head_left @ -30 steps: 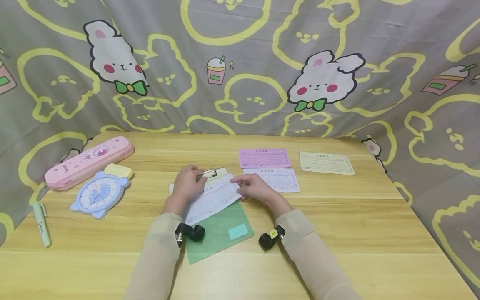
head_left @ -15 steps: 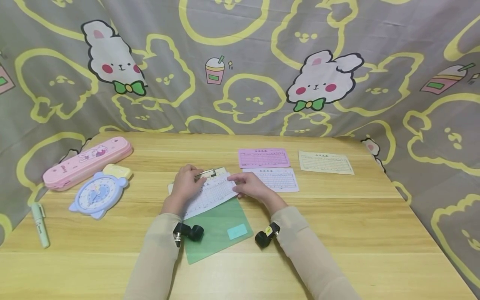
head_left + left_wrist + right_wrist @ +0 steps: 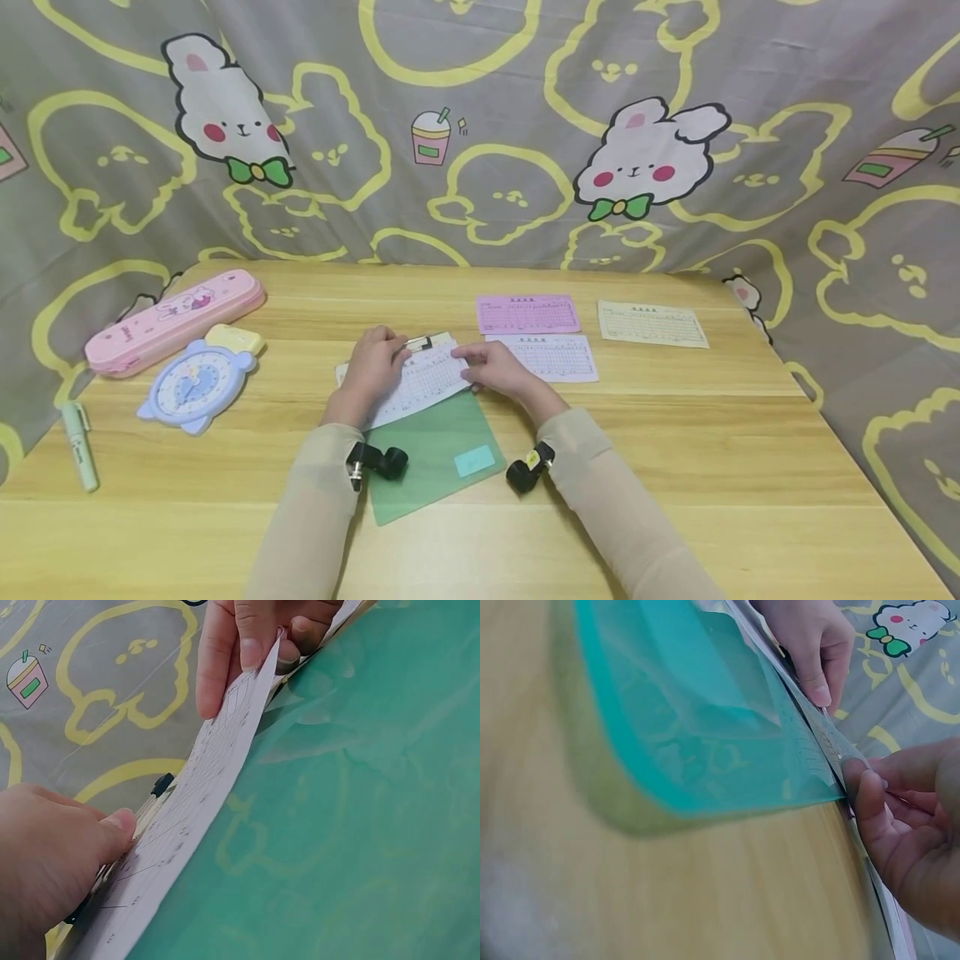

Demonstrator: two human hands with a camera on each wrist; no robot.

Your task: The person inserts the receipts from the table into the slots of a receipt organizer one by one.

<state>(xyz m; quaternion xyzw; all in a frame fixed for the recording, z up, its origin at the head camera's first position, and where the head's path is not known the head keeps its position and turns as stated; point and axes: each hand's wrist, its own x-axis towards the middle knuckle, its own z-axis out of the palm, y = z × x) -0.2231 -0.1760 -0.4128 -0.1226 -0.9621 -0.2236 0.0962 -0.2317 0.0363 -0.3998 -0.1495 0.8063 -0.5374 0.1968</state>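
A green translucent clipboard (image 3: 431, 471) lies on the table in front of me, its metal clip (image 3: 420, 342) at the far edge. Over its upper part lies a white printed form (image 3: 427, 382); in the left wrist view the form (image 3: 191, 810) bows up from the board. My left hand (image 3: 373, 367) grips the clipboard at the clip, thumb beside the wire. Pinched between thumb and fingers of my right hand (image 3: 498, 367) is the form's right end, as the right wrist view shows. A yellowish sheet under the form is mostly hidden.
Right of the clipboard lie a pink form (image 3: 528, 315), another white form (image 3: 562, 358) and a cream form (image 3: 652, 325). On the left are a pink pencil case (image 3: 180, 321), a blue clock-like timer (image 3: 197, 387), a yellow item (image 3: 236, 339) and a green highlighter (image 3: 79, 446). A patterned curtain (image 3: 510, 117) hangs behind.
The white form has slid up toward the clip and leftward, baring more of the green board. My right hand has moved slightly left with it; the left hand stays at the clip.
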